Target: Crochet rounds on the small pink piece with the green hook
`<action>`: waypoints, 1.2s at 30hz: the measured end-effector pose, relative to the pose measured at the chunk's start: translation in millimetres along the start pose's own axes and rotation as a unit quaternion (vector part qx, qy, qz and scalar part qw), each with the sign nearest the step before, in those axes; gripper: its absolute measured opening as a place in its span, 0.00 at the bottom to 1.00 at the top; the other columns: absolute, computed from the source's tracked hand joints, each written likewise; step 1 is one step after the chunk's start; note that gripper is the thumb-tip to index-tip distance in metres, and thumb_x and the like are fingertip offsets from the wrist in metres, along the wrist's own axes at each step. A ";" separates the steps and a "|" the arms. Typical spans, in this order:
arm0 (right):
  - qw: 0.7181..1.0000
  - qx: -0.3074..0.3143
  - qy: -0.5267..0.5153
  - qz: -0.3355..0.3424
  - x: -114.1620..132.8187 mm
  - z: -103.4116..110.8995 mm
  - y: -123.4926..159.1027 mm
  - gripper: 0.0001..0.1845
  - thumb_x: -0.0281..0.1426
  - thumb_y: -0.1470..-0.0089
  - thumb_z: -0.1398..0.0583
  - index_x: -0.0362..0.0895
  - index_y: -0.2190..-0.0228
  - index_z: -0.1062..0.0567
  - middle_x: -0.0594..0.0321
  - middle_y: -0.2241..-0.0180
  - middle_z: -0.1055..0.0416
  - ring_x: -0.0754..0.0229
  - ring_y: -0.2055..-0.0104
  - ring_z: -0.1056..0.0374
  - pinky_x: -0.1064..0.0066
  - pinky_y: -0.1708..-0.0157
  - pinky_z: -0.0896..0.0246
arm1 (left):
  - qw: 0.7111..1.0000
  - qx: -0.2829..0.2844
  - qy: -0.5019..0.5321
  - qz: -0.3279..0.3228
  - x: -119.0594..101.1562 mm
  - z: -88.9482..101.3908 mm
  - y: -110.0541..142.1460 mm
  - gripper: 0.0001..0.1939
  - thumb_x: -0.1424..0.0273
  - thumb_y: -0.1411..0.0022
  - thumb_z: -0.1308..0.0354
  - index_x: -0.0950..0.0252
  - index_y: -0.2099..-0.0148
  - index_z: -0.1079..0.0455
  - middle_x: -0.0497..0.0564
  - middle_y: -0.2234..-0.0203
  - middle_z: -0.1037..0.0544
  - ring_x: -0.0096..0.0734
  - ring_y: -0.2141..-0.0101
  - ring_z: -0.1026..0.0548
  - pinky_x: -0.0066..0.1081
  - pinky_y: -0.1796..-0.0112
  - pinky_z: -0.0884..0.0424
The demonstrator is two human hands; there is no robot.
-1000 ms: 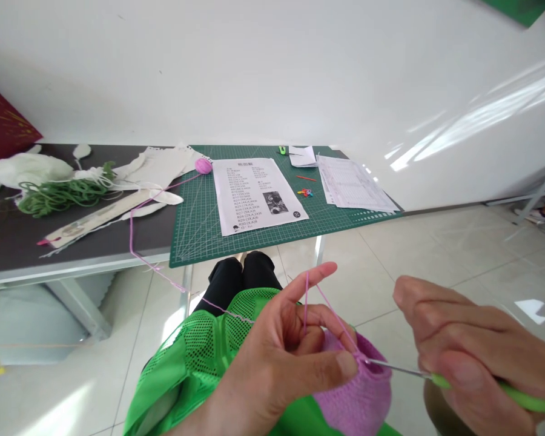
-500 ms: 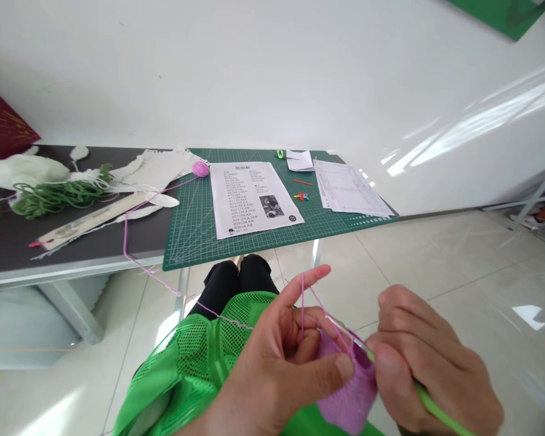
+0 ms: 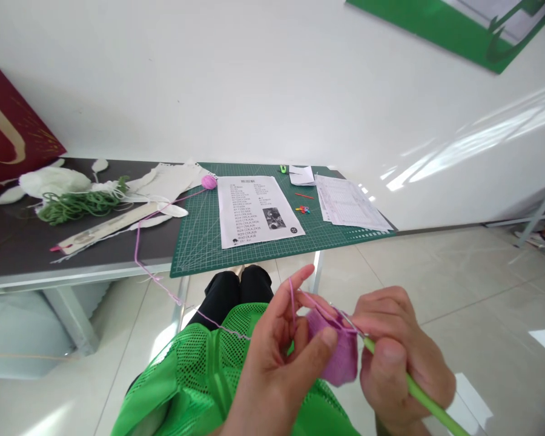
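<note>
Above my lap, my left hand point(image 3: 286, 345) pinches the upper edge of a pink crochet piece point(image 3: 341, 363) between thumb and fingers. Its index finger is raised, with pink yarn point(image 3: 293, 303) looped over it. My right hand point(image 3: 402, 354) grips a crochet hook point(image 3: 424, 396) by its light green handle. The hook's metal shaft points left at the top edge of the piece, and pink yarn lies across it. The hook's very tip is hard to make out. From my left hand the strand runs back over the table edge to a small pink yarn ball point(image 3: 209, 181).
A pattern sheet point(image 3: 243, 212) lies on the green cutting mat point(image 3: 195, 242). Stitch markers point(image 3: 302, 209), a red stick point(image 3: 304, 195) and printed papers point(image 3: 352, 203) are to its right. Green yarn point(image 3: 79, 204), white yarn point(image 3: 54, 180) and white crochet pieces point(image 3: 168, 181) sit at left, near a red bag point(image 3: 22, 130).
My right hand has come left, bringing the hook from a drawn-back position in to the piece. Yarn now crosses the shaft. The crochet piece and left hand shifted slightly left; the view also moved.
</note>
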State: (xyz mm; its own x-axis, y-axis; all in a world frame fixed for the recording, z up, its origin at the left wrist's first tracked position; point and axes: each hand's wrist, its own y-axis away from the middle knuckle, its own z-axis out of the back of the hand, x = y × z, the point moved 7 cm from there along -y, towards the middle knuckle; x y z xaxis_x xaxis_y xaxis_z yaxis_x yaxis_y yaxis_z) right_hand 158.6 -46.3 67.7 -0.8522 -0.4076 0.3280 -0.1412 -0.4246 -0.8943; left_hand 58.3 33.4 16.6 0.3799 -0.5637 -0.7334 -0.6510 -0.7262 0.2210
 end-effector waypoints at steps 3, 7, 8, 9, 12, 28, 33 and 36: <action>0.997 -0.072 -0.004 -0.003 -0.8 0.4 6.4 0.17 0.25 0.30 0.48 0.39 0.69 0.25 0.61 0.74 0.29 0.60 0.70 0.33 0.62 0.69 0.38 | 0.997 -0.022 0.071 0.007 -2.5 1.6 -1.4 0.18 0.68 0.37 0.27 0.57 0.45 0.17 0.49 0.61 0.17 0.28 0.64 0.26 0.24 0.61 0.30; 0.996 -0.084 -0.009 0.014 -1.8 -3.4 7.1 0.17 0.24 0.30 0.49 0.39 0.69 0.24 0.60 0.75 0.28 0.59 0.70 0.32 0.62 0.70 0.36 | 0.995 -0.032 0.085 0.045 -5.1 7.0 -1.9 0.12 0.69 0.34 0.30 0.61 0.48 0.15 0.46 0.72 0.22 0.25 0.69 0.30 0.22 0.61 0.32; 0.997 -0.079 -0.007 0.021 -2.4 -3.2 6.6 0.17 0.25 0.29 0.48 0.39 0.69 0.24 0.60 0.75 0.28 0.59 0.69 0.32 0.61 0.69 0.35 | 0.996 -0.023 0.074 0.047 -5.7 7.5 -1.2 0.13 0.67 0.34 0.30 0.61 0.47 0.15 0.45 0.74 0.26 0.24 0.71 0.33 0.21 0.63 0.33; 0.997 -0.075 -0.002 0.028 -3.2 -1.9 6.2 0.18 0.27 0.29 0.49 0.40 0.68 0.24 0.60 0.75 0.28 0.58 0.69 0.32 0.61 0.69 0.35 | 0.997 -0.010 0.057 0.048 -5.4 7.6 -0.2 0.15 0.65 0.34 0.29 0.61 0.47 0.16 0.44 0.76 0.29 0.24 0.72 0.35 0.21 0.64 0.34; 0.996 -0.066 0.019 0.054 -5.7 5.5 5.7 0.19 0.30 0.27 0.49 0.40 0.68 0.24 0.60 0.74 0.28 0.58 0.69 0.31 0.61 0.67 0.34 | 0.998 0.023 -0.003 0.055 0.9 7.6 4.0 0.20 0.59 0.36 0.28 0.61 0.45 0.16 0.44 0.76 0.32 0.25 0.71 0.37 0.24 0.63 0.35; 0.973 0.003 -0.152 -0.175 -26.5 13.3 1.8 0.20 0.26 0.29 0.48 0.44 0.75 0.30 0.67 0.78 0.38 0.63 0.73 0.39 0.68 0.75 0.44 | 0.993 -0.007 -0.094 -0.069 -1.2 2.5 2.3 0.15 0.64 0.28 0.37 0.52 0.42 0.19 0.47 0.71 0.24 0.31 0.66 0.31 0.28 0.61 0.34; 0.962 0.025 -0.167 -0.213 -29.5 7.6 8.9 0.20 0.28 0.29 0.48 0.44 0.75 0.32 0.67 0.78 0.40 0.63 0.72 0.41 0.68 0.74 0.46 | 0.989 0.027 -0.122 -0.077 2.5 0.8 -1.5 0.30 0.65 0.34 0.28 0.35 0.34 0.29 0.47 0.52 0.19 0.21 0.75 0.44 0.24 0.73 0.40; 0.953 0.035 -0.162 -0.253 -32.7 5.8 16.9 0.20 0.29 0.29 0.47 0.44 0.75 0.30 0.67 0.77 0.40 0.63 0.71 0.41 0.67 0.73 0.48 | 0.987 0.096 -0.118 -0.048 11.2 -3.2 -5.3 0.44 0.66 0.35 0.28 0.32 0.26 0.44 0.50 0.52 0.18 0.20 0.77 0.47 0.23 0.74 0.41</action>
State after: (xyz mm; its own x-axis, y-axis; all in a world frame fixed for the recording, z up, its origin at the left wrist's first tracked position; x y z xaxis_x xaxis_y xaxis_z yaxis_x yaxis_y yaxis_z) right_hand 187.0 -44.9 43.6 -0.4833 -0.3596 0.7982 -0.4481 -0.6816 -0.5784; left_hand 68.2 29.6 9.3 0.2957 -0.3723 -0.8798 -0.7406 -0.6710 0.0351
